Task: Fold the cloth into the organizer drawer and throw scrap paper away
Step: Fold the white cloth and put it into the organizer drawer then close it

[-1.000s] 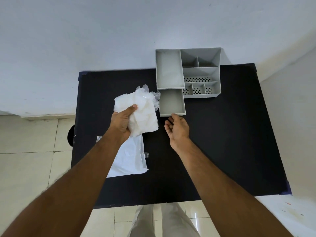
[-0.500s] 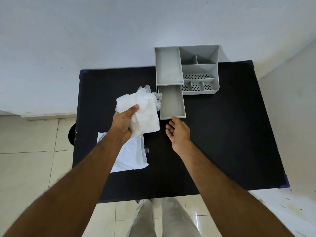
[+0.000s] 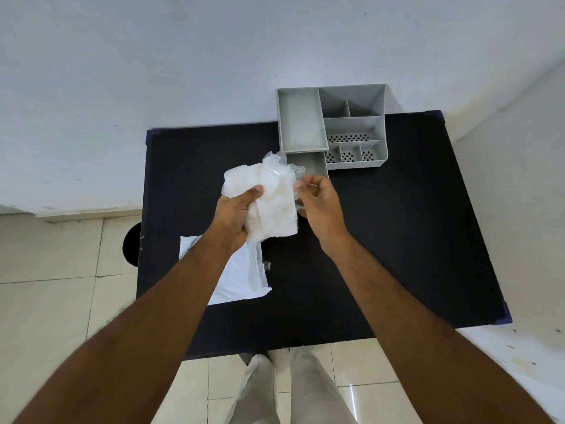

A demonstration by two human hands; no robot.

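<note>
My left hand [image 3: 234,214] holds a white folded cloth [image 3: 272,203] above the black table [image 3: 382,240], with a crinkled clear plastic wrap [image 3: 282,165] sticking out at its top. My right hand [image 3: 318,200] pinches the cloth's right edge, where the clear wrap hangs. Just behind the hands, the grey organizer [image 3: 333,127] has its small drawer [image 3: 312,163] pulled out toward me; the hands and cloth hide the drawer's front. A flat white sheet [image 3: 238,276] lies on the table under my left forearm.
The organizer stands at the table's far edge against a white wall. A dark round object [image 3: 131,244] sits on the tiled floor by the table's left side. My legs show below the table's near edge.
My right hand rose from the table in front of the drawer and moved left onto the cloth's right edge. The left hand kept holding the cloth in about the same place.
</note>
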